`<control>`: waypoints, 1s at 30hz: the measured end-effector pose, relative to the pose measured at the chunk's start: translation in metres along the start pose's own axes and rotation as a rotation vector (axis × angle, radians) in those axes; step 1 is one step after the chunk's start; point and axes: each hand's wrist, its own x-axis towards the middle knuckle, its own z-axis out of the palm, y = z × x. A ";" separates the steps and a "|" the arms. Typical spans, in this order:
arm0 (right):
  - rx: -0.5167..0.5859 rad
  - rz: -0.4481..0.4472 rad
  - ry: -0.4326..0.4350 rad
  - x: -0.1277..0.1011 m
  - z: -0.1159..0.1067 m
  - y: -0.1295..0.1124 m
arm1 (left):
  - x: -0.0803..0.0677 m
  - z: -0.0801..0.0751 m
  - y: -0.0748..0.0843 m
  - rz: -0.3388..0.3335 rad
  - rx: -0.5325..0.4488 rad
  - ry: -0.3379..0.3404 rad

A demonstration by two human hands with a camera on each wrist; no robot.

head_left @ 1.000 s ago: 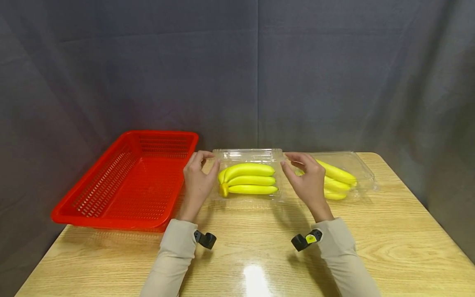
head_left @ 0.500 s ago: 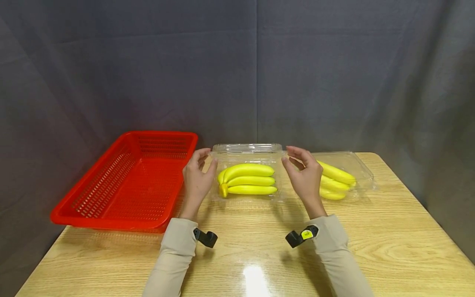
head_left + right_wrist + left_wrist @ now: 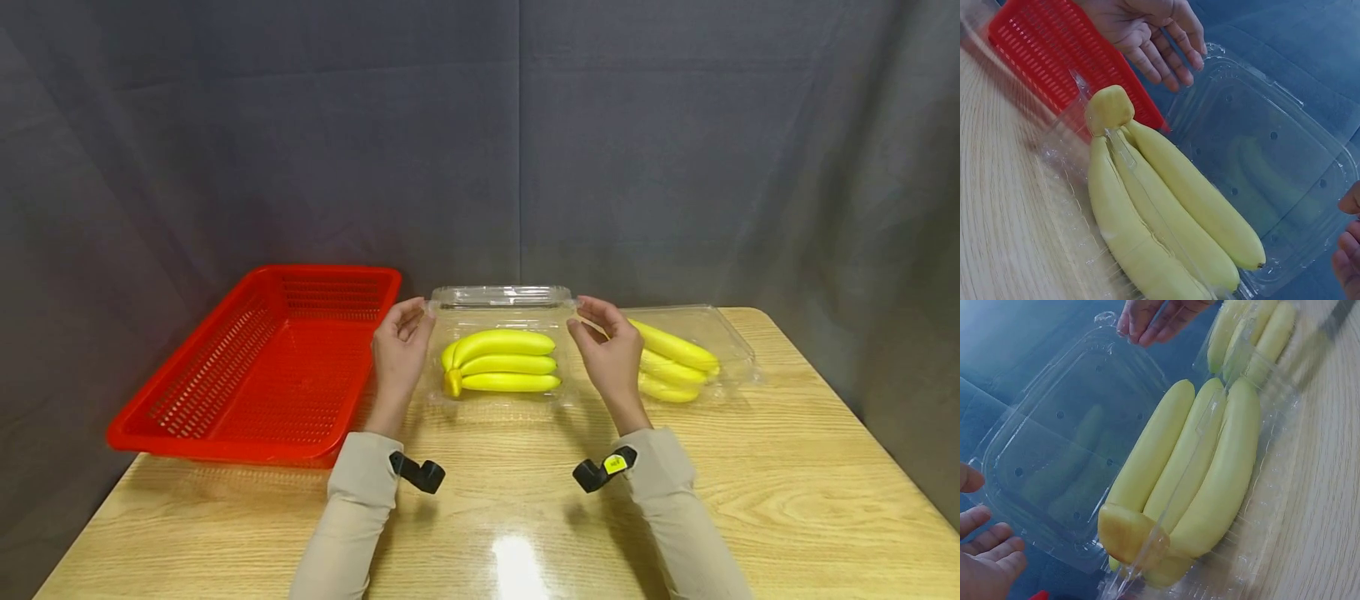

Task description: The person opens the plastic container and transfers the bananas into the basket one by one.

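A clear plastic clamshell container (image 3: 435,392) sits in the middle of the table, holding a bunch of yellow bananas (image 3: 510,364). Its lid (image 3: 501,296) stands raised at the far side, tilted back from the bananas. At the lid's left corner, my left hand (image 3: 399,358) pinches the edge between thumb and fingers. My right hand (image 3: 613,358) does the same at the right corner. In the left wrist view the lid (image 3: 1066,431) shows small round holes, and the bananas (image 3: 1204,469) lie with their stem end towards the left hand (image 3: 988,556).
A red plastic basket (image 3: 225,446) stands on the left, close to my left hand. To the right is a second clear container (image 3: 723,342) with bananas (image 3: 675,367) inside, partly behind my right hand. A grey curtain (image 3: 480,150) hangs behind the wooden table (image 3: 787,500).
The lid's far edge has risen and tilted up. Both hands have closed in on its corners, the right one moving slightly left. The bananas and basket have stayed put.
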 end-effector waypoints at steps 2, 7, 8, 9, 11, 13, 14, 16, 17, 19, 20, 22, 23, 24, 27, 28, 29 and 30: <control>-0.006 0.010 -0.003 0.001 0.001 0.002 | 0.001 0.001 -0.001 -0.042 -0.002 -0.007; -0.008 0.036 -0.002 0.004 0.002 0.007 | 0.003 0.001 -0.003 -0.187 -0.019 -0.038; -0.002 0.042 -0.001 0.005 0.003 0.008 | 0.003 0.001 0.001 -0.221 -0.030 -0.049; 0.007 0.050 -0.001 0.006 0.003 0.009 | 0.004 0.001 0.000 -0.251 -0.042 -0.054; 0.029 0.064 0.000 0.007 0.004 0.011 | 0.005 0.001 -0.002 -0.303 -0.062 -0.062; 0.041 0.078 -0.004 0.008 0.004 0.013 | 0.006 0.002 -0.004 -0.341 -0.080 -0.066; 0.046 0.087 -0.008 0.008 0.004 0.014 | 0.007 0.002 -0.005 -0.351 -0.081 -0.065; 0.045 0.103 -0.018 0.008 0.004 0.016 | 0.008 0.003 -0.012 -0.356 -0.085 -0.057; 0.041 0.111 -0.024 0.009 0.004 0.017 | 0.008 0.003 -0.013 -0.360 -0.090 -0.056; 0.033 0.126 -0.035 0.009 0.004 0.020 | 0.008 0.004 -0.015 -0.362 -0.103 -0.058; 0.025 0.131 -0.039 0.010 0.005 0.021 | 0.008 0.004 -0.016 -0.362 -0.107 -0.061; 0.012 0.143 -0.042 0.011 0.005 0.026 | 0.009 0.006 -0.018 -0.363 -0.117 -0.074; 0.007 0.150 -0.044 0.012 0.006 0.031 | 0.010 0.006 -0.019 -0.363 -0.116 -0.079; -0.004 0.156 -0.047 0.013 0.006 0.035 | 0.011 0.007 -0.019 -0.362 -0.113 -0.083; -0.041 0.180 -0.061 0.018 0.007 0.051 | 0.014 0.009 -0.021 -0.363 -0.095 -0.082; -0.051 0.186 -0.066 0.019 0.007 0.057 | 0.015 0.010 -0.021 -0.363 -0.085 -0.080; -0.063 0.193 -0.073 0.020 0.008 0.060 | 0.016 0.010 -0.021 -0.365 -0.076 -0.080; -0.071 0.197 -0.079 0.020 0.008 0.062 | 0.017 0.010 -0.022 -0.366 -0.069 -0.078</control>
